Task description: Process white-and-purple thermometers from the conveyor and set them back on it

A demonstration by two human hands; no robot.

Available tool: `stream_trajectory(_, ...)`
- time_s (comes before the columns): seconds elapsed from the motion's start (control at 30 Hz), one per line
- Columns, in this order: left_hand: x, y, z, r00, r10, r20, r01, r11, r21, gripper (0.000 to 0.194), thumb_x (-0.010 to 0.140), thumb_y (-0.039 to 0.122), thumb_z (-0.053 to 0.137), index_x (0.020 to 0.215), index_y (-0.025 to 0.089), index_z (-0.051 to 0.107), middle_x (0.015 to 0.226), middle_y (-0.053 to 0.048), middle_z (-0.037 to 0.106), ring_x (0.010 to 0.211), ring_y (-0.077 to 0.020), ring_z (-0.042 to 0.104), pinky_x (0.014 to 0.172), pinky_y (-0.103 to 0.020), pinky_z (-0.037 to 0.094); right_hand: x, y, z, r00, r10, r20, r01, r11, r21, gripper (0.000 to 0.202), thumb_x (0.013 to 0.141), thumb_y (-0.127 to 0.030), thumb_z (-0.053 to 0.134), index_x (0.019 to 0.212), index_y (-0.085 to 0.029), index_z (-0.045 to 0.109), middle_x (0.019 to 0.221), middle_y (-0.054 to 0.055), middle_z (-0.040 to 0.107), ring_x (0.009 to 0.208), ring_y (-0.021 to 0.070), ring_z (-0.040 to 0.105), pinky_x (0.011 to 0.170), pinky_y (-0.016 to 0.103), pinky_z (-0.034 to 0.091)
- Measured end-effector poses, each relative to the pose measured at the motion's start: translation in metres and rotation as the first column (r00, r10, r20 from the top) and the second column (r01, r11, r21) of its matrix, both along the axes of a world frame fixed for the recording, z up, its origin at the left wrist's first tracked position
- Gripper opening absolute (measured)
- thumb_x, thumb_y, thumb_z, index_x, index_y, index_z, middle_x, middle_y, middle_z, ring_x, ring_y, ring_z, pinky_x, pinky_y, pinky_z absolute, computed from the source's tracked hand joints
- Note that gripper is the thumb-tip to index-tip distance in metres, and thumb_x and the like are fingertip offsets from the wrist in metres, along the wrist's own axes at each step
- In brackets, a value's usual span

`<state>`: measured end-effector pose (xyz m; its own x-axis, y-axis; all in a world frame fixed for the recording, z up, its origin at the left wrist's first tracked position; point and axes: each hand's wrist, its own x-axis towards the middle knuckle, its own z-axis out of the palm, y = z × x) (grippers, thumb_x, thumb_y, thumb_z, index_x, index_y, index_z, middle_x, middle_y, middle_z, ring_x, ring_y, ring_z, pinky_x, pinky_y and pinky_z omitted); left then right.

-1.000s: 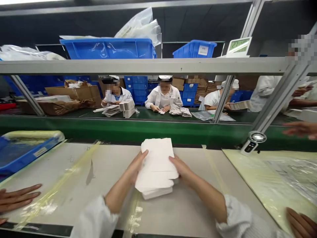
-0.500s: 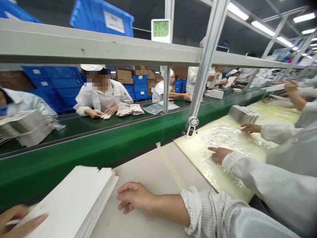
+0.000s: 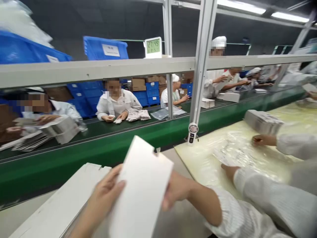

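Observation:
A flat white card box [image 3: 142, 185] with a small notch in its top edge is held up in front of me, tilted. My left hand [image 3: 106, 191] grips its left side, thumb on the front face. At the right side my right hand [image 3: 175, 190] is closed around the edge, its fingers partly hidden behind the box and blurred. Left of my hands, a stack of similar white card pieces [image 3: 61, 198] lies on the pale tabletop [image 3: 29, 205].
Beyond the table runs a green conveyor [image 3: 104, 138] with workers on its far side. A small white fan [image 3: 192, 134] stands by the metal post. To the right, a co-worker's hands [image 3: 231, 170] handle clear plastic bags [image 3: 235, 153] on a yellowish mat [image 3: 205, 165]. Blue bins [image 3: 105, 48] sit overhead.
My left hand has lifted a white card box off the stack and moved right. My right hand, open and free before, now holds the box's right side. The view has turned slightly left.

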<state>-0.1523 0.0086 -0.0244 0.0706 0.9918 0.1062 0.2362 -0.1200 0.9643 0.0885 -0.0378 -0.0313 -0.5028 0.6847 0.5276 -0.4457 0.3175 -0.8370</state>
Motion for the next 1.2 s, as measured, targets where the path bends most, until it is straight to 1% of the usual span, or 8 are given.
stream_trajectory(0.2,0.070,0.001,0.003,0.901,-0.423,-0.097,0.433,0.890,0.145,0.106,0.059,0.077,0.082,0.147,0.024,0.056,0.154,-0.015,0.049,0.139,-0.0442,0.046,0.114,-0.050,0.044,0.031,0.009,-0.011,0.988,-0.134,-0.070,0.143,0.979,0.144,0.127,0.063,-0.063,0.088,0.163,-0.030,0.017,0.147,0.015,0.052,0.125,0.0289,0.062,0.103,0.047,0.051)
stream_trajectory(0.33,0.091,0.023,0.001,0.963,-0.263,-0.064,0.270,0.916,0.297,0.136,0.040,0.068,0.094,0.156,0.020,0.040,0.158,-0.019,0.037,0.147,-0.0457,0.034,0.120,-0.053,0.035,0.026,0.028,-0.022,0.966,-0.205,-0.159,0.219,0.973,0.079,0.113,0.077,-0.059,0.079,0.164,-0.028,0.013,0.147,0.015,0.054,0.121,0.0295,0.064,0.102,0.046,0.052)
stream_trajectory(0.43,0.093,0.044,0.004,0.978,-0.162,0.135,0.116,0.949,0.294,0.111,0.053,0.066,0.090,0.143,0.015,0.049,0.137,-0.020,0.059,0.128,-0.0400,0.056,0.106,-0.047,0.049,0.027,0.043,-0.027,0.879,-0.463,-0.114,0.467,0.884,0.012,0.092,0.089,-0.052,0.067,0.164,-0.027,0.019,0.135,0.015,0.065,0.105,0.0280,0.071,0.089,0.044,0.059)
stream_trajectory(0.5,0.090,0.056,0.010,0.982,-0.099,0.158,0.051,0.957,0.286,0.078,0.064,0.061,0.086,0.123,0.016,0.060,0.119,-0.014,0.069,0.110,-0.0338,0.066,0.092,-0.040,0.055,0.032,0.054,-0.026,0.627,-0.774,-0.091,0.779,0.617,0.115,0.082,0.093,-0.043,0.064,0.162,-0.028,0.024,0.142,0.015,0.061,0.112,0.0294,0.069,0.092,0.046,0.059)
stream_trajectory(0.6,0.081,0.068,0.016,0.997,0.071,-0.012,-0.059,0.900,0.432,0.044,0.076,0.051,0.079,0.106,0.020,0.068,0.105,-0.007,0.073,0.098,-0.0270,0.067,0.084,-0.034,0.052,0.035,0.072,-0.020,0.106,-0.966,-0.234,0.875,-0.021,0.484,0.070,0.092,-0.026,0.067,0.156,-0.031,0.039,0.151,0.013,0.055,0.136,0.0326,0.055,0.112,0.055,0.046)
stream_trajectory(0.7,0.074,0.072,0.016,0.974,0.173,-0.145,-0.055,0.808,0.587,0.032,0.084,0.045,0.073,0.108,0.024,0.070,0.099,-0.004,0.071,0.092,-0.0233,0.065,0.080,-0.031,0.050,0.027,0.086,-0.018,-0.034,-0.952,-0.304,0.638,-0.255,0.727,0.061,0.094,-0.012,0.060,0.151,-0.031,0.049,0.136,0.009,0.067,0.130,0.0290,0.058,0.113,0.050,0.044)
stream_trajectory(1.0,0.082,0.076,-0.002,0.844,0.443,-0.301,0.118,0.394,0.911,0.028,0.099,0.024,0.060,0.127,0.020,0.059,0.094,-0.002,0.065,0.083,-0.0162,0.062,0.072,-0.025,0.049,0.014,0.094,-0.024,0.005,-0.975,-0.224,0.682,-0.161,0.713,0.039,0.094,-0.009,0.056,0.132,-0.018,0.056,0.118,0.013,0.068,0.114,0.0264,0.061,0.100,0.046,0.054)
stream_trajectory(1.2,0.081,0.075,-0.005,0.772,0.490,-0.404,0.319,0.250,0.914,0.037,0.100,0.016,0.058,0.137,0.014,0.054,0.086,-0.002,0.059,0.074,-0.0151,0.056,0.068,-0.026,0.046,0.020,0.086,-0.022,0.134,-0.990,0.032,0.719,0.119,0.685,0.012,0.088,-0.014,0.071,0.087,-0.021,0.061,0.085,0.002,0.066,0.080,0.0209,0.061,0.072,0.037,0.049)
